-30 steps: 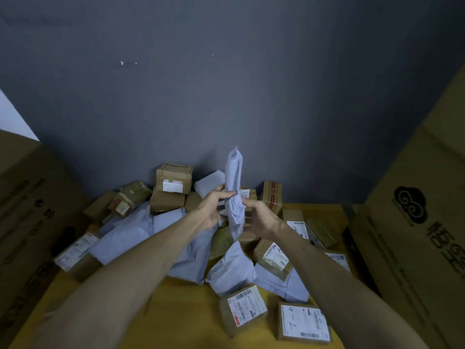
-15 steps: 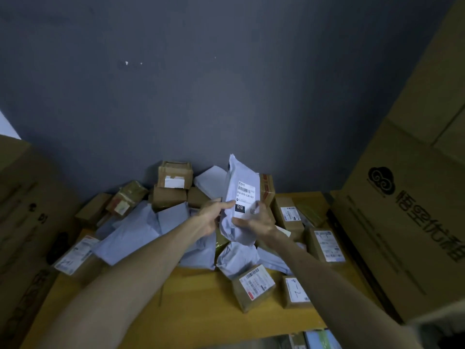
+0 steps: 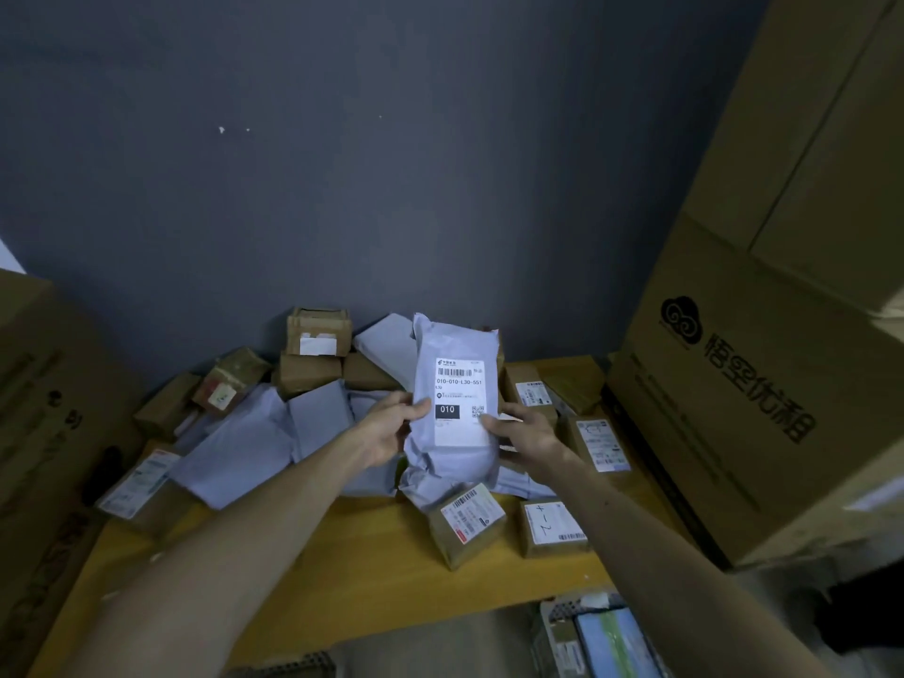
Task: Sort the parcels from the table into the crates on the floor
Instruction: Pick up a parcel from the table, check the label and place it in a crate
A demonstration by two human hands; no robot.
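A grey poly-bag parcel [image 3: 452, 354] is held upright above the pile, its white label with "010" facing me. My left hand [image 3: 391, 425] grips its left edge, thumb on the front. My right hand [image 3: 526, 430] holds its right edge, thumb on the label's corner. Under it, more grey bags [image 3: 254, 442] and small cardboard boxes [image 3: 467, 523] lie heaped on the yellow table [image 3: 372, 565]. Part of a crate [image 3: 601, 638] with parcels inside shows below the table's front edge at the bottom right.
A large printed carton [image 3: 763, 393] stands at the table's right end and another big carton [image 3: 44, 433] at the left. A dark grey wall [image 3: 391, 188] closes the back. A second crate's rim [image 3: 293, 665] peeks in at the bottom centre.
The grey bag has been turned from edge-on to label facing me, and both hands shifted to its sides. My view has pulled back, bringing the table's front edge and crates into sight.
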